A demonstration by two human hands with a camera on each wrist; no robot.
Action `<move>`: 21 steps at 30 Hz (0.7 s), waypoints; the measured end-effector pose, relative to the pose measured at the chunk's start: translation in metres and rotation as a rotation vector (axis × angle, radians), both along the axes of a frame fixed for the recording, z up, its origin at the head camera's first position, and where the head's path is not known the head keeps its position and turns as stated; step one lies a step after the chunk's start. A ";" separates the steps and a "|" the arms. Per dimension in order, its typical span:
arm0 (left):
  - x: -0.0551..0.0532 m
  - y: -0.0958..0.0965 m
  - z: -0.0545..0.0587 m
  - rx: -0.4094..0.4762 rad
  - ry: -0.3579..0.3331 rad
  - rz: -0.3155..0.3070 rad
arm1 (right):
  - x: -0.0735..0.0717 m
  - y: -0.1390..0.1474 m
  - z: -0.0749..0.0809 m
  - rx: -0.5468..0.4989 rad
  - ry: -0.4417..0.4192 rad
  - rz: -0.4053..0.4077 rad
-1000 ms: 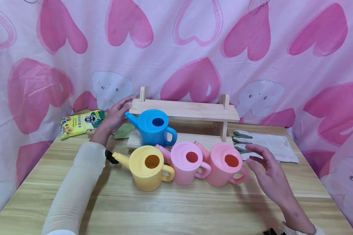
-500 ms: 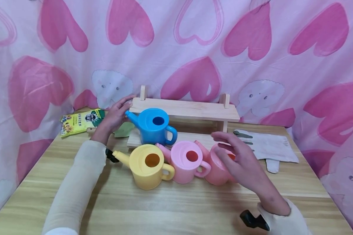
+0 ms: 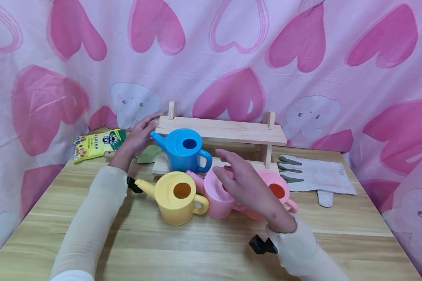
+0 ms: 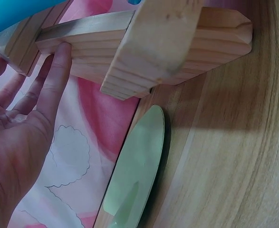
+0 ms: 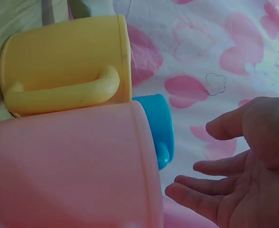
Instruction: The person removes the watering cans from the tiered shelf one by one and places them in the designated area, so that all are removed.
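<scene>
My left hand (image 3: pixel 140 134) touches the left end of the two-tier wooden shelf (image 3: pixel 225 130), and in the left wrist view its fingers reach fairly straight to the wood. A blue watering can (image 3: pixel 184 150) stands on the lower board. In front of the shelf is a row of a yellow watering can (image 3: pixel 176 207), a pink watering can (image 3: pixel 218 205) and a coral-pink watering can (image 3: pixel 267 178). My right hand (image 3: pixel 249 187) hovers above the two pinkish cans, partly covering both in the head view. Its fingers are spread and hold nothing, as the right wrist view shows.
A yellow printed packet (image 3: pixel 96 146) lies at the back left. By the shelf's left end is a pale green trowel blade (image 4: pixel 137 161). A white glove with grey-green fingertips (image 3: pixel 320 175) lies to the right. A heart-print curtain (image 3: pixel 228 39) hangs behind the table.
My right hand has moved left, from beside the coral-pink can's handle to above the pink can. The left hand stays at the shelf's end, and the cans have not moved.
</scene>
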State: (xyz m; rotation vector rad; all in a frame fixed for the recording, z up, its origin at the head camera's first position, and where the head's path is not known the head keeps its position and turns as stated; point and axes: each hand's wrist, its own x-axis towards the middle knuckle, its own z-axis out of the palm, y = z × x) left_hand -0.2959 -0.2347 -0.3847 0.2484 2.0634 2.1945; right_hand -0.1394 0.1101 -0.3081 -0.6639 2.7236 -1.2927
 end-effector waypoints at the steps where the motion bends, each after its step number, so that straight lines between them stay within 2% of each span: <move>1: 0.000 0.000 0.000 -0.005 -0.002 0.003 | -0.002 -0.003 0.000 0.001 -0.002 0.000; 12: 0.001 0.000 0.001 0.031 -0.010 -0.005 | -0.027 -0.029 -0.003 0.036 -0.033 0.006; 21: 0.000 0.002 0.001 -0.016 -0.003 0.012 | -0.037 -0.035 -0.004 0.085 -0.016 0.018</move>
